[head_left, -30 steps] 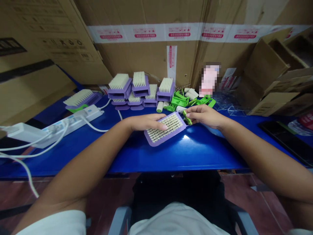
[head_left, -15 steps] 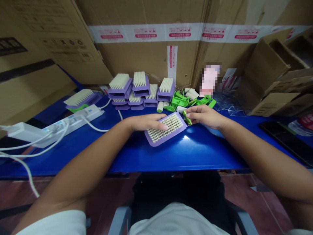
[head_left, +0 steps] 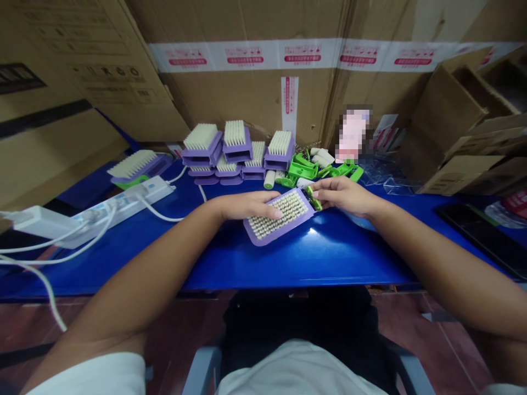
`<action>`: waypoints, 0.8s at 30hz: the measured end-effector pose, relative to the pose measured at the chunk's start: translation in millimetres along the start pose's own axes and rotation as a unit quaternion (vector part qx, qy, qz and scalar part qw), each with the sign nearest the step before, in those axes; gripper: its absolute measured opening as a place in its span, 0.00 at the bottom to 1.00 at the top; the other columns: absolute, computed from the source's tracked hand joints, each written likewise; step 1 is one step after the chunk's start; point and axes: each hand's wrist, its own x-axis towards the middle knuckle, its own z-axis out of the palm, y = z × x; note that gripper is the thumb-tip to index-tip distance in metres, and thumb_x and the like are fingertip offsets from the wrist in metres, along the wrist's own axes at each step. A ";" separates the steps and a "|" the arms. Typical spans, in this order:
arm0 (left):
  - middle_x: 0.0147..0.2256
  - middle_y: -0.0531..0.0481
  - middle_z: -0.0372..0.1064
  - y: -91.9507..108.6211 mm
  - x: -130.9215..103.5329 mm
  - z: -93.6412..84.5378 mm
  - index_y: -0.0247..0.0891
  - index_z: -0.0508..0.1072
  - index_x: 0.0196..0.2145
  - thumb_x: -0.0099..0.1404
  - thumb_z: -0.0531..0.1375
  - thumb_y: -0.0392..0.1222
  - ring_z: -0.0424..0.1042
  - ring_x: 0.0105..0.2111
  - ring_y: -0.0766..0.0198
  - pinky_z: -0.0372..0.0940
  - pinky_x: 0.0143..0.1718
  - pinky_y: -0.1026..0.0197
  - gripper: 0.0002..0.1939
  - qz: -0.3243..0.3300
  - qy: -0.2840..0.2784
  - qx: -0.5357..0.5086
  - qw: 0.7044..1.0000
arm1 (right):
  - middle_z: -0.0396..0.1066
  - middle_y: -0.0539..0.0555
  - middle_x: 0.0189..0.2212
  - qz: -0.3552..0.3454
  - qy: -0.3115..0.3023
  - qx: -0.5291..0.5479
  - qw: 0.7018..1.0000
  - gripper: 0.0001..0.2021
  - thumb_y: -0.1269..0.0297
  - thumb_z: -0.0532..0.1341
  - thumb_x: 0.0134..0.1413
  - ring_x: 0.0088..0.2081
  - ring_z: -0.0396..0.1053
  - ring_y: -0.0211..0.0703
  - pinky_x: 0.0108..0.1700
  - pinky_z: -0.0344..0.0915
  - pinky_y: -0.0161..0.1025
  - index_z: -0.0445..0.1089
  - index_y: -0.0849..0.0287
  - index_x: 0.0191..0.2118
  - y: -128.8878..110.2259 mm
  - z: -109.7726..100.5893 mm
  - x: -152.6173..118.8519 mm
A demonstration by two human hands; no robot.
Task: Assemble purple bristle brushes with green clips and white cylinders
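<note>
My left hand (head_left: 252,206) grips a purple brush (head_left: 284,218) by its left side, thumb on the cream bristles, which face up. The brush is tilted over the front part of the blue table. At its right end, my right hand (head_left: 340,195) pinches a green clip part (head_left: 314,198) that touches the purple edge; my fingertips partly hide it. Behind my hands lie loose green parts (head_left: 303,169) and white cylinders (head_left: 322,157). Several purple brushes (head_left: 202,144) with cream bristles are stacked to the left of them.
A white power strip (head_left: 119,206) with cables lies on the blue table (head_left: 329,258) at left, beside another brush (head_left: 138,164). Cardboard boxes (head_left: 247,99) stand behind. Clear plastic pieces (head_left: 397,184) and a black phone (head_left: 480,236) are at right.
</note>
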 end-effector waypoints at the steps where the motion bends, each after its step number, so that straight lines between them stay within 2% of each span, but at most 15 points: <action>1: 0.58 0.41 0.78 0.1 0.0 0.0 0.41 0.70 0.65 0.55 0.76 0.71 0.81 0.52 0.49 0.75 0.45 0.56 0.50 -0.001 0.001 0.002 1.000 | 0.82 0.51 0.29 -0.001 -0.002 0.000 1.000 0.06 0.73 0.74 0.58 0.29 0.75 0.34 0.36 0.78 0.31 0.87 0.61 0.42 -0.2 0.3 -0.2; 24: 0.59 0.41 0.79 -0.3 -0.2 0.4 0.43 0.71 0.65 0.56 0.76 0.69 0.82 0.52 0.49 0.76 0.44 0.56 0.47 0.005 -0.004 -0.005 1.000 | 0.81 0.52 0.30 -0.015 -0.008 -0.005 1.000 0.07 0.70 0.77 0.57 0.31 0.74 0.36 0.38 0.78 0.35 0.86 0.60 0.42 2.7 0.9 0.1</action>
